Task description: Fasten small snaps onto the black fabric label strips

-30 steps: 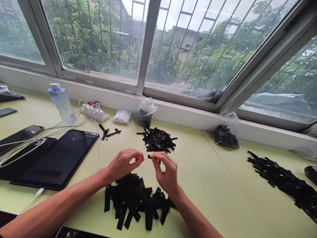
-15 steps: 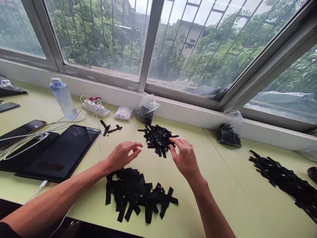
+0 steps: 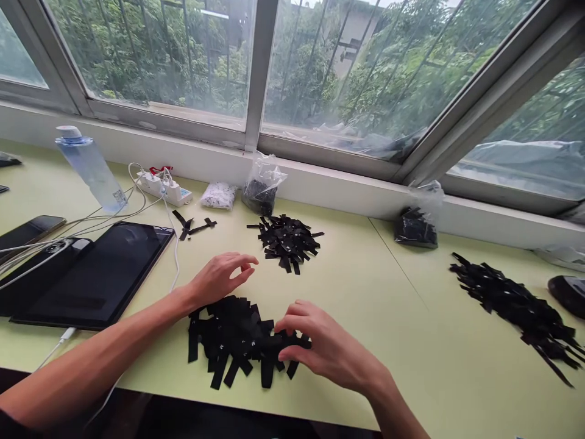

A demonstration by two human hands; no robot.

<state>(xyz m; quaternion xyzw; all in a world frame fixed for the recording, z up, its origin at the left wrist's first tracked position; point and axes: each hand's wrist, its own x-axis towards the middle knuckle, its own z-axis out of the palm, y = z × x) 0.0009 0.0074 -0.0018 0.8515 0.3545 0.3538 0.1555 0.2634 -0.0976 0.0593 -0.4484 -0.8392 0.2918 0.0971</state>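
A near pile of long black strips (image 3: 233,341) lies on the pale green table (image 3: 365,317) close to its front edge. My right hand (image 3: 320,344) rests on the right end of this pile, its fingers curled down onto the strips; whether it grips one I cannot tell. Just above the pile's far left edge hovers my left hand (image 3: 219,277), fingers loosely apart and holding nothing. A smaller heap of short folded black pieces (image 3: 287,241) sits farther back.
A tablet (image 3: 95,274), phones (image 3: 30,228) and white cables lie at the left, with a water bottle (image 3: 89,167) and a power strip (image 3: 164,188) behind. Plastic bags (image 3: 262,186) stand by the sill. Another long black pile (image 3: 516,308) is at the right.
My right hand put a folded piece on the far heap, then came back down onto the near pile. My left hand stayed put and opened a little. The view tilted down.
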